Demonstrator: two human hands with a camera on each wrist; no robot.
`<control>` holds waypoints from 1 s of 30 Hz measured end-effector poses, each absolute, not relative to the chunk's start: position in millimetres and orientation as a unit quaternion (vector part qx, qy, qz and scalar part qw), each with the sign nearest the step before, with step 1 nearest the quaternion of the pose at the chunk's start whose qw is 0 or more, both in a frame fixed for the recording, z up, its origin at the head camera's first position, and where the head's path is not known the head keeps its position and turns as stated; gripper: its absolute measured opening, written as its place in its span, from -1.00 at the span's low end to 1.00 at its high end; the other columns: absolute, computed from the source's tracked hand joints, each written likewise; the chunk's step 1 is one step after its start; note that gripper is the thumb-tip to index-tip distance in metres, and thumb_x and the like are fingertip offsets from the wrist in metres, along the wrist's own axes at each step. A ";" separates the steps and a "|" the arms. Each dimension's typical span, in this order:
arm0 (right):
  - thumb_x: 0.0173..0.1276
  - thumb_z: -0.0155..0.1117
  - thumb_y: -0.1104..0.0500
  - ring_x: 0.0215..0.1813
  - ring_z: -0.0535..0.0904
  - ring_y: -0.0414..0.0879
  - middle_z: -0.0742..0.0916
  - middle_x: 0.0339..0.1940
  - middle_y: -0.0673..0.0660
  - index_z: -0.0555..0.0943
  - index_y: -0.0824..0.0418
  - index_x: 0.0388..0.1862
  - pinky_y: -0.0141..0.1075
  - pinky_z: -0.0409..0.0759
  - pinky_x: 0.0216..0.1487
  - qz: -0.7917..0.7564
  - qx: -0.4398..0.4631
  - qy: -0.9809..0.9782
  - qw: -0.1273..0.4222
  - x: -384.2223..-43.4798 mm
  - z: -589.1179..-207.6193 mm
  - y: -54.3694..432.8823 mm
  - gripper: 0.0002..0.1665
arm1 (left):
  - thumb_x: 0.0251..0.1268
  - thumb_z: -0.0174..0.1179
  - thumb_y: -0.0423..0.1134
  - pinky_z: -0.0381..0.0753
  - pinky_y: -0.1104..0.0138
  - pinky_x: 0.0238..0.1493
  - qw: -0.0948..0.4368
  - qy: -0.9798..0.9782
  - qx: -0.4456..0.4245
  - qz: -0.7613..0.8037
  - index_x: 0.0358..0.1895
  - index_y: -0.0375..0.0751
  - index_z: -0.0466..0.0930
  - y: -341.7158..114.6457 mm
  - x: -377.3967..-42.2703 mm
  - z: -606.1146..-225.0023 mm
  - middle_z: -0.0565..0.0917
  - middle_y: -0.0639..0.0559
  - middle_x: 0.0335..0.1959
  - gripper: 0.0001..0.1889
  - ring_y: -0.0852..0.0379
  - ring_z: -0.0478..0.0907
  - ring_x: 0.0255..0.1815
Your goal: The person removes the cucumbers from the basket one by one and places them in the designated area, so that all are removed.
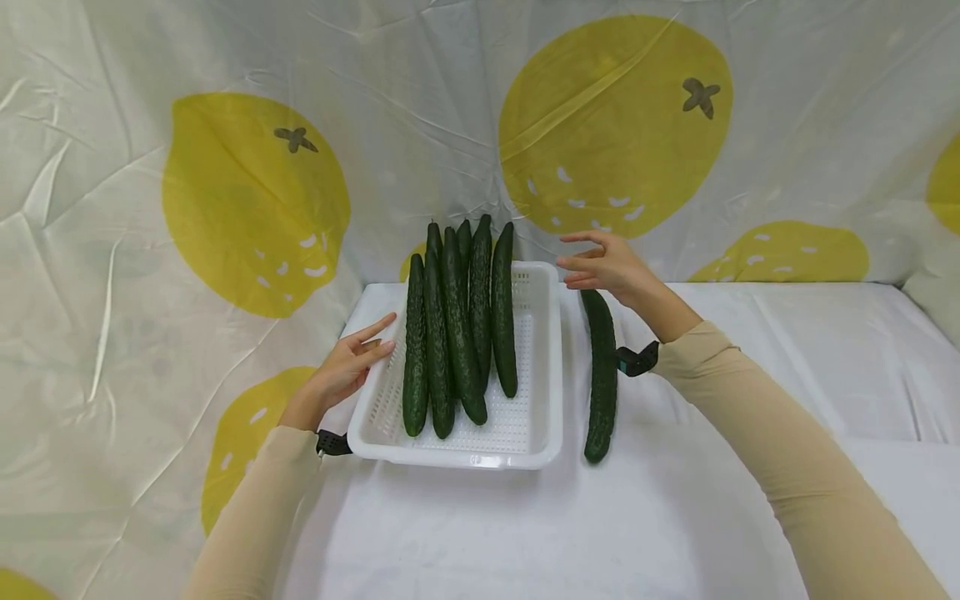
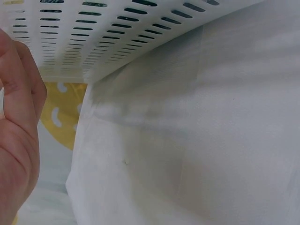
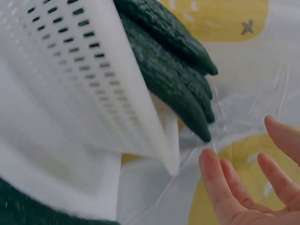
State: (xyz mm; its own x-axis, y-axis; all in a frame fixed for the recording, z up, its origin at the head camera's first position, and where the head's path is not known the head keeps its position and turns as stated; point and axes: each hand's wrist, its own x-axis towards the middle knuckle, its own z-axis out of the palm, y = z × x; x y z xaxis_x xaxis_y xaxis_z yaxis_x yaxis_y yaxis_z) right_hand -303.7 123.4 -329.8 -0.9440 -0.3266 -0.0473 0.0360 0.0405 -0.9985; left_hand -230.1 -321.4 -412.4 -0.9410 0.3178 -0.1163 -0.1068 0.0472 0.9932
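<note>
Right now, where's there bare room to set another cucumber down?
Bare white cloth lies in front of the basket and beyond the right sleeve. Only a narrow strip separates the basket from the lone cucumber. Inside, the basket's right side is bare; cucumbers crowd the left and middle, and the left hand is at the left wall.

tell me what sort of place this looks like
Probably a staged indoor corner rather than a working kitchen: a lemon-print sheet hangs behind, a plain white cloth is spread in front of it, and small black wrist devices suggest recording.
</note>
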 end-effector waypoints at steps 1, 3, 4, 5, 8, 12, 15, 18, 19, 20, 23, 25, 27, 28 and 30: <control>0.46 0.26 0.29 0.02 0.66 0.26 0.44 0.32 0.47 0.31 0.28 0.51 -0.01 0.59 0.14 -0.688 -0.103 0.705 0.136 -304.3 -329.3 118.6 -0.32 | 0.55 0.07 -0.33 0.39 0.54 -0.63 0.154 0.708 0.075 0.685 0.60 -0.04 0.08 -321.1 -230.1 -412.3 0.53 0.06 -0.36 -0.35 0.30 0.40 -0.64; 0.46 0.26 0.29 0.17 0.56 0.37 0.44 0.33 0.46 0.30 0.24 0.52 0.04 0.53 0.20 -0.691 -0.102 0.700 0.148 -304.9 -328.6 108.9 -0.31 | 0.54 0.08 -0.33 0.38 0.54 -0.64 0.153 0.709 0.074 0.685 0.60 -0.03 0.08 -320.8 -230.2 -412.2 0.53 0.07 -0.37 -0.35 0.30 0.38 -0.66; 0.46 0.26 0.28 0.23 0.50 0.40 0.44 0.35 0.45 0.29 0.22 0.53 0.06 0.51 0.22 -0.692 -0.100 0.698 0.155 -305.2 -328.6 104.2 -0.30 | 0.54 0.08 -0.33 0.38 0.53 -0.63 0.153 0.709 0.074 0.685 0.60 -0.03 0.08 -320.7 -230.2 -412.1 0.53 0.07 -0.37 -0.35 0.29 0.39 -0.65; 0.46 0.26 0.29 0.25 0.47 0.41 0.44 0.36 0.43 0.29 0.21 0.54 0.08 0.49 0.24 -0.695 -0.095 0.694 0.162 -305.3 -328.4 99.6 -0.29 | 0.54 0.08 -0.33 0.40 0.53 -0.62 0.152 0.709 0.074 0.685 0.60 -0.04 0.08 -320.6 -230.2 -412.0 0.53 0.05 -0.36 -0.35 0.29 0.40 -0.64; 0.46 0.26 0.30 0.29 0.44 0.40 0.43 0.39 0.40 0.29 0.17 0.54 0.09 0.45 0.27 -0.700 -0.076 0.686 0.182 -306.5 -329.1 87.0 -0.29 | 0.54 0.07 -0.34 0.47 0.52 -0.56 0.154 0.704 0.075 0.689 0.60 -0.08 0.05 -320.5 -230.5 -412.0 0.56 -0.01 -0.28 -0.34 0.28 0.46 -0.57; 0.44 0.25 0.35 0.32 0.42 0.39 0.38 0.45 0.37 0.29 0.19 0.54 0.11 0.43 0.29 -0.710 -0.054 0.675 0.194 -309.0 -331.0 73.9 -0.27 | 0.54 0.07 -0.36 0.51 0.51 -0.54 0.155 0.699 0.077 0.694 0.61 -0.12 0.02 -320.2 -231.1 -412.4 0.57 -0.02 -0.27 -0.33 0.27 0.50 -0.53; 0.43 0.26 0.37 0.33 0.41 0.39 0.35 0.48 0.34 0.29 0.21 0.54 0.12 0.42 0.30 -0.710 -0.047 0.675 0.196 -309.8 -332.0 66.3 -0.26 | 0.54 0.07 -0.35 0.46 0.52 -0.58 0.154 0.701 0.078 0.692 0.60 -0.12 0.03 -320.3 -231.2 -412.9 0.54 0.04 -0.36 -0.33 0.28 0.45 -0.59; 0.41 0.29 0.35 0.33 0.41 0.38 0.33 0.50 0.32 0.31 0.20 0.53 0.12 0.43 0.29 -0.708 -0.041 0.677 0.198 -310.0 -332.7 59.1 -0.26 | 0.55 0.07 -0.35 0.42 0.53 -0.61 0.152 0.704 0.079 0.689 0.60 -0.02 0.10 -321.4 -231.1 -414.0 0.53 0.06 -0.37 -0.36 0.29 0.42 -0.62; 0.41 0.30 0.35 0.33 0.41 0.38 0.32 0.50 0.31 0.32 0.20 0.53 0.12 0.42 0.30 -0.706 -0.041 0.679 0.198 -309.6 -332.6 56.6 -0.26 | 0.55 0.06 -0.35 0.43 0.52 -0.60 0.153 0.704 0.079 0.689 0.60 -0.01 0.10 -321.7 -231.1 -414.3 0.55 0.03 -0.34 -0.36 0.29 0.43 -0.60; 0.40 0.32 0.34 0.34 0.40 0.38 0.31 0.51 0.30 0.33 0.19 0.52 0.11 0.43 0.29 -0.703 -0.039 0.682 0.198 -309.8 -333.1 53.9 -0.26 | 0.55 0.06 -0.35 0.45 0.52 -0.58 0.153 0.704 0.079 0.689 0.59 0.01 0.12 -322.1 -231.0 -414.5 0.57 0.00 -0.29 -0.37 0.29 0.45 -0.59; 0.38 0.34 0.34 0.35 0.38 0.38 0.27 0.54 0.28 0.37 0.16 0.50 0.10 0.43 0.29 -0.700 -0.029 0.687 0.194 -311.3 -335.3 45.3 -0.27 | 0.55 0.06 -0.34 0.51 0.50 -0.52 0.155 0.703 0.076 0.690 0.58 0.06 0.16 -322.9 -231.0 -414.8 0.60 -0.09 -0.14 -0.38 0.26 0.52 -0.51; 0.37 0.35 0.33 0.36 0.38 0.37 0.23 0.56 0.25 0.40 0.14 0.49 0.09 0.46 0.28 -0.695 -0.020 0.693 0.189 -311.8 -337.4 39.8 -0.28 | 0.55 0.06 -0.34 0.57 0.48 -0.47 0.157 0.701 0.075 0.691 0.59 0.05 0.15 -322.9 -230.9 -414.3 0.61 -0.12 -0.06 -0.38 0.25 0.56 -0.44; 0.36 0.36 0.33 0.35 0.40 0.36 0.20 0.58 0.22 0.42 0.11 0.47 0.09 0.47 0.26 -0.694 -0.009 0.697 0.183 -312.5 -339.8 34.6 -0.29 | 0.55 0.06 -0.33 0.56 0.49 -0.48 0.156 0.704 0.074 0.689 0.59 0.05 0.14 -322.8 -230.8 -414.1 0.61 -0.09 -0.10 -0.37 0.25 0.55 -0.46; 0.36 0.36 0.33 0.34 0.41 0.35 0.18 0.59 0.21 0.43 0.10 0.46 0.09 0.47 0.26 -0.694 -0.003 0.697 0.181 -312.5 -341.2 32.4 -0.30 | 0.55 0.06 -0.33 0.54 0.49 -0.50 0.155 0.706 0.073 0.687 0.59 0.05 0.14 -322.6 -230.9 -414.1 0.61 -0.07 -0.12 -0.37 0.26 0.54 -0.47; 0.35 0.37 0.34 0.33 0.43 0.33 0.19 0.59 0.21 0.45 0.07 0.45 0.10 0.48 0.25 -0.694 0.009 0.698 0.177 -313.2 -344.0 28.2 -0.30 | 0.55 0.07 -0.34 0.53 0.50 -0.51 0.153 0.706 0.071 0.688 0.59 0.02 0.13 -321.8 -231.0 -414.2 0.62 -0.07 -0.13 -0.37 0.26 0.54 -0.48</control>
State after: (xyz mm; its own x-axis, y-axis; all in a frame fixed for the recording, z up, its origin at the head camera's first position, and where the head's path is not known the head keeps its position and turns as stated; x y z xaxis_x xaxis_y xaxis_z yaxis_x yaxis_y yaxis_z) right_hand -313.2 28.2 -344.0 -0.9371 -0.2331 -0.2599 0.2587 0.0361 -0.9653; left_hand -231.0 -321.8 -414.2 -0.9431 0.3108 -0.1179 -0.1095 0.0444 0.9930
